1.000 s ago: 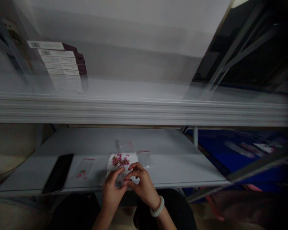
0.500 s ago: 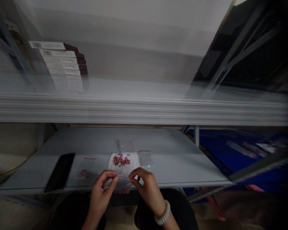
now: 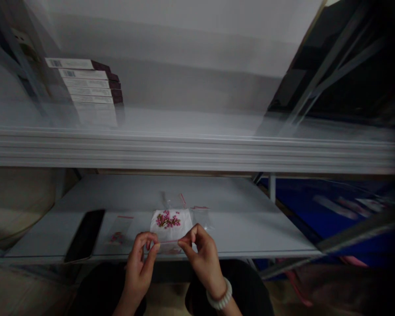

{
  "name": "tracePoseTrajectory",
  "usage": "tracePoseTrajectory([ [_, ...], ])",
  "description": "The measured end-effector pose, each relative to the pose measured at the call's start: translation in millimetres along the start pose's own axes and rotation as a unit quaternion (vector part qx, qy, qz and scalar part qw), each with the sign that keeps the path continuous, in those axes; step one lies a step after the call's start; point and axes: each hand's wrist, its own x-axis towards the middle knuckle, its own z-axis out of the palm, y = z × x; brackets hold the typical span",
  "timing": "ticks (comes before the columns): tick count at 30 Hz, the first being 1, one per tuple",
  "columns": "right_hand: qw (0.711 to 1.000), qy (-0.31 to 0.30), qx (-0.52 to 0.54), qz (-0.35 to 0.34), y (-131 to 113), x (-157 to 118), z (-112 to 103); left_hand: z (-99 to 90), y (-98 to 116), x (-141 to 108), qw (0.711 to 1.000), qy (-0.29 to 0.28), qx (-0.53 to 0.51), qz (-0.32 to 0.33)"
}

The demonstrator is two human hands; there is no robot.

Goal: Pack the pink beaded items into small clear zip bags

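Note:
Between my hands is a small clear zip bag (image 3: 170, 247) with a red strip along its top. My left hand (image 3: 141, 263) pinches the strip's left end. At the right end, the thumb and forefinger of my right hand (image 3: 202, 259) are closed on the same bag. Just beyond lies a white paper sheet (image 3: 184, 223) bearing a heap of pink and gold beads (image 3: 167, 220). Another zip bag (image 3: 116, 232), with a few pink and gold pieces inside, rests to the left. Further clear zip bags (image 3: 202, 217) lie right of the paper and behind it (image 3: 173, 200).
A black phone (image 3: 85, 235) lies on the left of the grey lower shelf (image 3: 243, 219). Above, the thick edge of an upper shelf (image 3: 197, 151) crosses the view. Several stacked boxes (image 3: 88, 83) stand on it at left. Blue material (image 3: 303, 219) is off to the right.
My hands have risen slightly and the bag's strip is now stretched straight between them. The view has shifted a little; the things on the shelf lie as before.

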Motion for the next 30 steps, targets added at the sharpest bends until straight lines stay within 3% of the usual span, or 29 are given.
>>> tracePoseTrajectory([
  [5, 0.998, -0.012, -0.064, -0.006, -4.1, -1.7, -2.3, -16.2, 19.8, 14.7, 0.993, -0.089, 0.031, 0.067],
  [10, 0.993, -0.018, -0.115, -0.033, -7.7, -4.0, 3.3, -6.9, 53.2, 26.1, 0.954, -0.177, 0.187, 0.152],
  [17, 0.987, -0.028, -0.144, -0.071, -7.3, -6.4, 8.8, 4.2, 58.9, 23.9, 0.944, -0.160, 0.235, 0.169],
  [25, 0.986, -0.041, -0.137, -0.083, -10.0, -5.9, 7.0, -7.6, 45.8, 22.3, 0.957, -0.136, 0.228, 0.119],
  [30, 0.983, -0.056, -0.125, -0.122, -9.1, -7.7, 11.8, -14.3, 45.1, 21.5, 0.952, -0.097, 0.262, 0.124],
])
